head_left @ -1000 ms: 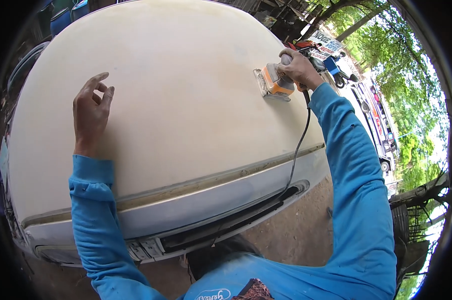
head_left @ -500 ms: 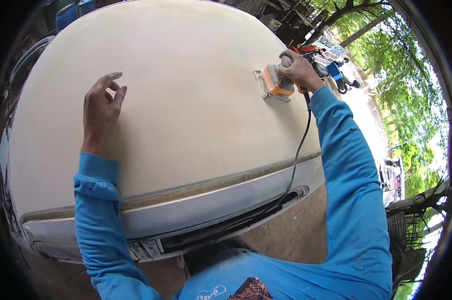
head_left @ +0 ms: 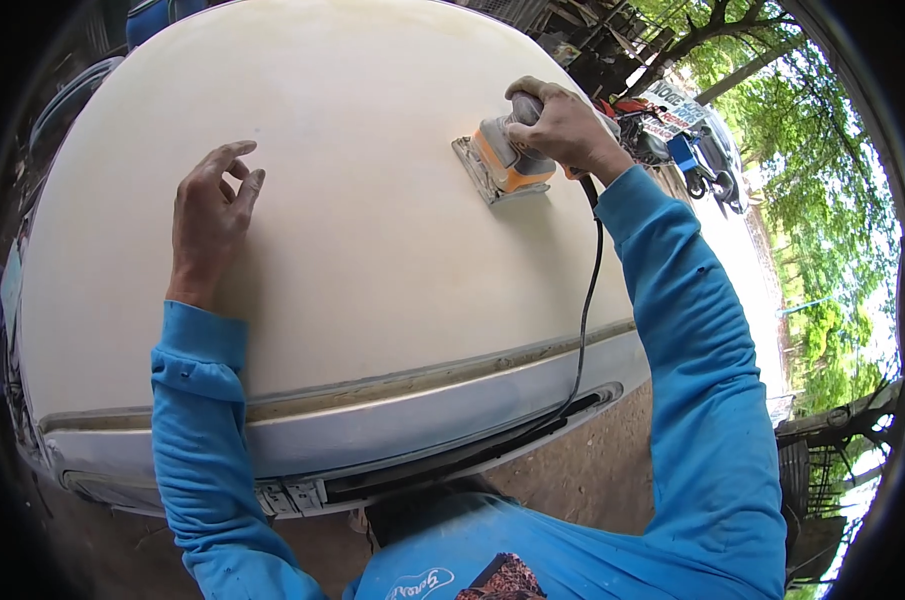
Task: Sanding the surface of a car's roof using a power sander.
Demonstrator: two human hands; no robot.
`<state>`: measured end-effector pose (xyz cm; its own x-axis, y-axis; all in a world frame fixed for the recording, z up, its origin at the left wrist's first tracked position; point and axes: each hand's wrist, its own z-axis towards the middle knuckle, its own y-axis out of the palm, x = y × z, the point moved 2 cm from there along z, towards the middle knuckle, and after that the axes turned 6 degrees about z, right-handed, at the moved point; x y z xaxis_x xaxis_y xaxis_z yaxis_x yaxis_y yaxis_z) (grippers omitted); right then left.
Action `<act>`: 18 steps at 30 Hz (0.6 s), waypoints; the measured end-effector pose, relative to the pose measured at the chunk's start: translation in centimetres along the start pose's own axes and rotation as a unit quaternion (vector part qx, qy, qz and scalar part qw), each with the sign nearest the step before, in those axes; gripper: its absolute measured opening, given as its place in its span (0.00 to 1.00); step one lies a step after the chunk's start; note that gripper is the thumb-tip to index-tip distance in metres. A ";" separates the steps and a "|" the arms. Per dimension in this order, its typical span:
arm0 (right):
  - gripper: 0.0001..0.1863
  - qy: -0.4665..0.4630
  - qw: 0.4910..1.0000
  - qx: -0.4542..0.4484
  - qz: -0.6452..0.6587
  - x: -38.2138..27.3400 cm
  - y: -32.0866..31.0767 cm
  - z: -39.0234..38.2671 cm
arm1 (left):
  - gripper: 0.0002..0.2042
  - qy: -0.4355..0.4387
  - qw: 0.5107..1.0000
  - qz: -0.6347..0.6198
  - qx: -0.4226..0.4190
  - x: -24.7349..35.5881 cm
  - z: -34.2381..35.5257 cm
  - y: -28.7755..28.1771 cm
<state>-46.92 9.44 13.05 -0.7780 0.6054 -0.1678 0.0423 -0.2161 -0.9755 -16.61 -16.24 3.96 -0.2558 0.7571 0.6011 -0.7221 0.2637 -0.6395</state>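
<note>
A large pale cream car panel (head_left: 372, 260), probably a hood, fills the middle, with a grooved strip (head_left: 412, 390) along its near edge. My right hand (head_left: 562, 135) grips the top of an orange and grey sander (head_left: 512, 165), whose pad sits on the right part of the panel. A black cord (head_left: 587, 300) runs from the sander down over the near edge. My left hand (head_left: 212, 215) is at the left part of the panel with loosely bent fingers apart, holding nothing; I cannot tell whether it touches the surface.
Behind the panel's right side stand motorbikes (head_left: 637, 130), one with a blue box (head_left: 684, 152), and a sign (head_left: 672, 105). Trees (head_left: 802, 180) and branches line the right. Blue barrels (head_left: 147, 30) are at the back left. Dirt ground (head_left: 572, 460) shows below the near edge.
The sander in my right hand has shifted left and slightly up along the panel. My left hand has moved a little to the right.
</note>
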 end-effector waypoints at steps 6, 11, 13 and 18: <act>0.27 -0.008 1.000 0.020 0.008 -0.6 -0.2 0.8 | 0.16 -0.004 1.000 -0.006 0.004 -0.1 0.0 -0.4; 0.27 0.030 1.000 -0.007 -0.001 0.8 -0.5 1.0 | 0.17 0.019 1.000 -0.007 0.009 -0.4 0.1 -0.2; 0.27 0.042 0.999 -0.009 0.005 1.3 -0.5 0.8 | 0.17 0.027 1.000 -0.009 0.009 -0.5 0.0 -0.1; 0.28 0.064 0.998 0.011 0.018 2.6 -0.6 0.2 | 0.17 0.017 1.000 -0.003 0.014 -0.8 -0.1 -0.5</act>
<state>-49.13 10.98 13.27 -0.6898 0.6894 -0.2210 0.0534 -0.2560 -0.9652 -16.03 -16.88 3.75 -0.2294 0.7753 0.5884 -0.7418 0.2521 -0.6214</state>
